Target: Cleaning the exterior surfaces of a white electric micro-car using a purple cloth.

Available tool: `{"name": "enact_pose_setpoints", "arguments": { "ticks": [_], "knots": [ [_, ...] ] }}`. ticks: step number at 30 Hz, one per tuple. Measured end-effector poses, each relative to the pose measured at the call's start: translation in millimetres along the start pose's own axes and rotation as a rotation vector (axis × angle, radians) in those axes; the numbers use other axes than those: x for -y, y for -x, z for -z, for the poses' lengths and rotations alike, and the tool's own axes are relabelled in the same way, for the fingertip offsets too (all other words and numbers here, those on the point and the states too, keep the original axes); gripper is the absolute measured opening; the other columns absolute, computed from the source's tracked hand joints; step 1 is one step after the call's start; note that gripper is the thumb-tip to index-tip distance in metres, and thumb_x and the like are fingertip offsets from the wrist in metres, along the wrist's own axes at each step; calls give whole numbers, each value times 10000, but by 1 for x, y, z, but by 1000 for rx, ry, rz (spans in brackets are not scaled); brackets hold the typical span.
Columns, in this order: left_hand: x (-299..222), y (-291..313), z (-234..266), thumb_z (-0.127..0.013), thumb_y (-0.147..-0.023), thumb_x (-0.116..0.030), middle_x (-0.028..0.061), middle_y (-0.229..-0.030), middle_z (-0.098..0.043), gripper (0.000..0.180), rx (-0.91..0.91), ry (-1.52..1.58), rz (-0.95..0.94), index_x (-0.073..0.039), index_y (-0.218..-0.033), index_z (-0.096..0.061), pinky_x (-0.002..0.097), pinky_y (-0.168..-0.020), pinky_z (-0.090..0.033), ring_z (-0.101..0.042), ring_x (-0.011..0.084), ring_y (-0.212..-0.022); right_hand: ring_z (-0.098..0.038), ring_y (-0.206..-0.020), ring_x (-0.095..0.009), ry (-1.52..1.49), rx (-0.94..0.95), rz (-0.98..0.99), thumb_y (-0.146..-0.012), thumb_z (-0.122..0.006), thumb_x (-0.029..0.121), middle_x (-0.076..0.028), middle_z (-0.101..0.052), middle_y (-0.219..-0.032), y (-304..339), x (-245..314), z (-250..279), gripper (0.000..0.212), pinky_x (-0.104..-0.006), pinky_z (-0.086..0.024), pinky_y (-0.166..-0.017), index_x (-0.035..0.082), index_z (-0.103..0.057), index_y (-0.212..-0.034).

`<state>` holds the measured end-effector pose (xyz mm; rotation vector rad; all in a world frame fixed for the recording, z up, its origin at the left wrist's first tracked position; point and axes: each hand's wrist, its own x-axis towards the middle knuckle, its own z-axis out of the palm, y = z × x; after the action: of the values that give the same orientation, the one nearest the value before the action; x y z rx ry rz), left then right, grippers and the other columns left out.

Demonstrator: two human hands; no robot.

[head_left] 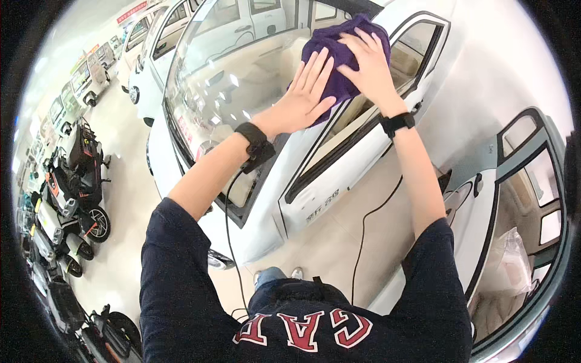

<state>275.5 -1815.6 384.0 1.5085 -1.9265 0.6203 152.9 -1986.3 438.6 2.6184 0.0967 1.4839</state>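
"How are the hands gripping?"

"Neither is closing. The left hand (308,100) is lying flat, its fingers stretching out close together and its thumb pointing aside. The right hand (370,66) is spreading its slightly bending fingers. I can't tell whether its fingertips are pinching any fold."

"And the cloth?"

"The purple cloth (343,85) is bunching directly under both hands, covering the edge of the windshield (242,91) beside the pillar. The glass is stretching away to the left of the left hand."

"What's nearer the wrists?"

"A black wristwatch (255,145) is circling the left one, and a black wristband (397,123) the right. Below the hands, the white car's door (321,196) is showing, with a dark cable (363,227) hanging beyond it."

"Farther off?"

"Parked scooters (82,157) are standing well left of both hands."
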Motion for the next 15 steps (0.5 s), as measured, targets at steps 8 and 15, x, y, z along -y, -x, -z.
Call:
{"name": "enact_pose_setpoints", "arguments": {
  "ticks": [8,15],
  "knots": [
    [-50,98,3,-575,-947,-241,317,-1576,-99,771,179,-67,118,89,-1504,-157,542,-1199,-109,-85,470,-1476,-370,-1372,-364,-327,189,-72,-746,-722,126,-145,-540,-1336,66,86,3,543,-506,-224,-1188,44,-552,-1255],
    [-57,113,-5,-638,-904,-265,270,-1578,-166,799,94,-68,170,43,-1510,-218,540,-1198,-147,-136,450,-1472,-387,-1369,-304,-322,254,-11,-804,-703,202,-113,-517,-1358,76,91,7,574,-458,-255,-1192,45,-510,-1321]
  ]
}}
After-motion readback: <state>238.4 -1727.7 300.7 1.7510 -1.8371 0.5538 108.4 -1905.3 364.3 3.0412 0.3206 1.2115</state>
